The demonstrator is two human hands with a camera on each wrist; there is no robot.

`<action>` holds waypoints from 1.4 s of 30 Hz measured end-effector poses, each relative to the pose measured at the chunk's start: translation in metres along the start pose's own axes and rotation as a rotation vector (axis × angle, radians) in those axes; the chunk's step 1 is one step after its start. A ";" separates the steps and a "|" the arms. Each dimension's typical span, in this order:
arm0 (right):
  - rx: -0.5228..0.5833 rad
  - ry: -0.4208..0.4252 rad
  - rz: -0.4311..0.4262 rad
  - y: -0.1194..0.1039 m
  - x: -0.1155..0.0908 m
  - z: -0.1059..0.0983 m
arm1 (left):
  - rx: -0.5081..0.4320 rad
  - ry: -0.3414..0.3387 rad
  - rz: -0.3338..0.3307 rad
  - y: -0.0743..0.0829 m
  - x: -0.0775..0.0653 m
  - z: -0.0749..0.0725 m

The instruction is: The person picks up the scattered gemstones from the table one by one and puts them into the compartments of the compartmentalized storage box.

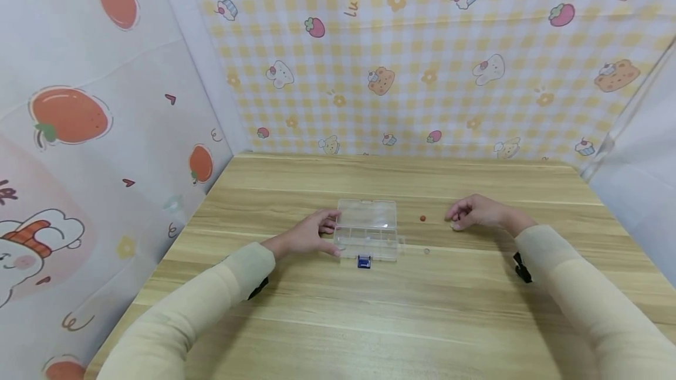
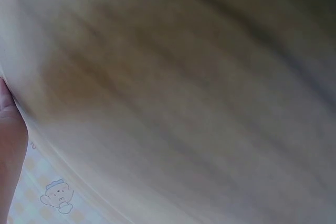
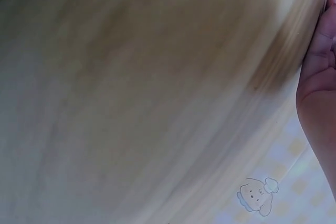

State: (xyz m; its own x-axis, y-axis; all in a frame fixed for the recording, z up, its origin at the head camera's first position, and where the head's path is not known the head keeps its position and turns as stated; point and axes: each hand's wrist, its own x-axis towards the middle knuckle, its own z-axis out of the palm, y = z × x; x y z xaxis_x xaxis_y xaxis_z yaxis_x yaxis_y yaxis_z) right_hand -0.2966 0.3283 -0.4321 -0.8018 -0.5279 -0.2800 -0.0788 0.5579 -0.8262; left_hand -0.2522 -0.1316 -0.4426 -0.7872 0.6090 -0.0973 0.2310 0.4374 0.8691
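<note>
Box [image 1: 372, 245] lies well inside edges of tabletop [image 1: 369, 321].

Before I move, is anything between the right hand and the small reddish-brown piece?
Nothing visible: in the head view, only bare tabletop separates the right hand from the reddish-brown piece. The small clear piece lies off that line.

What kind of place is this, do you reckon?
Probably a small tabletop booth set up indoors: a wood-grain table, a yellow-checked backdrop with cartoon prints behind it, and a fruit-print sheet closing off the person's left side.
</note>
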 end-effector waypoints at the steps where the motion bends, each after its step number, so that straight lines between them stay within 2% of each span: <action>1: -0.005 0.004 0.001 0.000 0.000 0.000 | 0.002 0.000 -0.001 0.000 0.000 0.000; 13: -0.024 0.029 -0.014 0.001 -0.001 0.004 | 0.021 0.017 0.008 -0.001 0.001 0.002; 36: -0.016 0.015 -0.030 0.000 -0.002 0.004 | 0.006 0.016 0.006 -0.001 0.002 0.003; 39: -0.018 0.022 -0.011 0.000 -0.002 0.004 | -0.004 0.005 0.001 0.002 0.001 0.002; 42: -0.025 0.021 -0.004 -0.001 -0.001 0.004 | -0.014 -0.004 0.000 0.015 -0.004 0.001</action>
State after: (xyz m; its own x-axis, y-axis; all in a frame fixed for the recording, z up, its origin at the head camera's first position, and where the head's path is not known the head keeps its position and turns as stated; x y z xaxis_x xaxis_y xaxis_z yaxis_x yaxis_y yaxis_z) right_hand -0.2930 0.3259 -0.4330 -0.8135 -0.5170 -0.2664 -0.0963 0.5715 -0.8149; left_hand -0.2445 -0.1268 -0.4294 -0.7848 0.6117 -0.0997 0.2225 0.4282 0.8759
